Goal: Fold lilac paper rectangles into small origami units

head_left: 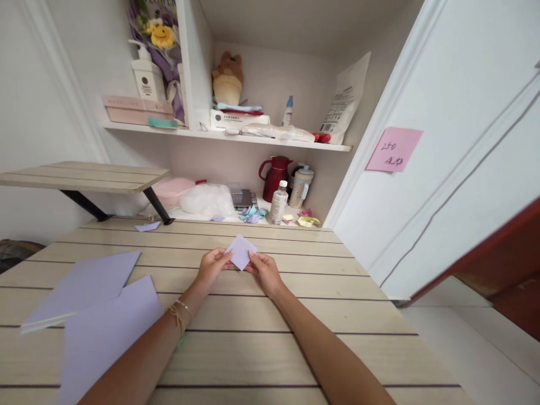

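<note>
A small lavender square of folded paper point(241, 252) is held up in the middle of the view, one corner pointing away from me. My left hand point(214, 266) pinches its left corner, thumb on top and fingers behind. At the right corner my right hand point(264, 269) grips it the same way. Both hands are just above the striped wooden table point(354, 315). To the left lie large lavender sheets of paper point(90, 281), stacked with pale green edges showing, and another lavender sheet point(112, 332) overlaps them, partly hidden by my left forearm.
A raised wooden stand point(84, 175) on black legs is at the back left, with a lavender scrap point(147, 226) near it. Behind the table stand a bottle point(278, 203), a red jug point(276, 177) and folded coloured papers point(252, 214). A shelf point(236, 136) spans above.
</note>
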`<state>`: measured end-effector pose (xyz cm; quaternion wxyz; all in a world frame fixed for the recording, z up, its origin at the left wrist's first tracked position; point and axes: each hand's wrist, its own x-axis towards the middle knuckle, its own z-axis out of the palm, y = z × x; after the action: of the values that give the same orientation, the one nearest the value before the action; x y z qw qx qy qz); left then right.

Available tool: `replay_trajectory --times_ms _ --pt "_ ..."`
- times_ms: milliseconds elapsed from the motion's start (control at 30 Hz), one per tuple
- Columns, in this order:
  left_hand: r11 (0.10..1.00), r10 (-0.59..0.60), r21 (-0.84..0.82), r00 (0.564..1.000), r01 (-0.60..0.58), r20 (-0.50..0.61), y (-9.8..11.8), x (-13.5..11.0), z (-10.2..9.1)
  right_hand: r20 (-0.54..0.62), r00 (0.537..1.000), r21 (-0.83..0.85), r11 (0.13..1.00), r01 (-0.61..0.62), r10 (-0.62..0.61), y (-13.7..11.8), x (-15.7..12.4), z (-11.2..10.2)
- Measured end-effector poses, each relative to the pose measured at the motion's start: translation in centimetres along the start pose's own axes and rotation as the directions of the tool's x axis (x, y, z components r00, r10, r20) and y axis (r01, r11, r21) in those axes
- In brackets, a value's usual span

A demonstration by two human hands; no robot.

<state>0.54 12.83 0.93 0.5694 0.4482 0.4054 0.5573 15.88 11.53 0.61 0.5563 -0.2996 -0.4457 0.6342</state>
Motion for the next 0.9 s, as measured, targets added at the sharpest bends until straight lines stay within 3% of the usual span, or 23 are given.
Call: replay_trajectory --times_ms 133,300,500,633,900 --pt "1.000 0.000 -0.001 1.000 0.000 -0.028 -0.11 -0.01 0.17 -0.090 0.996 -0.124 0.992 0.017 -0.028 0.57 0.11 -0.10" --pt "0.999 -0.022 0.038 0.999 0.023 -0.033 -0.16 -0.08 0.41 -0.247 0.951 -0.403 0.912 0.075 -0.187 0.49 -0.12 0.02" --pt "1.000 0.013 -0.010 0.999 -0.014 -0.042 -0.53 0.12 -0.02 -0.100 0.988 -0.254 0.963 0.085 -0.113 0.58 -0.02 0.09" --pt "0.999 0.016 -0.035 0.997 -0.019 -0.076 -0.53 0.21 -0.04 -0.128 0.988 -0.298 0.953 0.046 -0.087 0.96 0.01 0.12" --pt "0.995 -0.050 0.083 0.999 0.050 -0.001 -0.08 -0.12 0.39 -0.234 0.945 -0.450 0.887 0.102 -0.228 0.61 -0.14 -0.14"
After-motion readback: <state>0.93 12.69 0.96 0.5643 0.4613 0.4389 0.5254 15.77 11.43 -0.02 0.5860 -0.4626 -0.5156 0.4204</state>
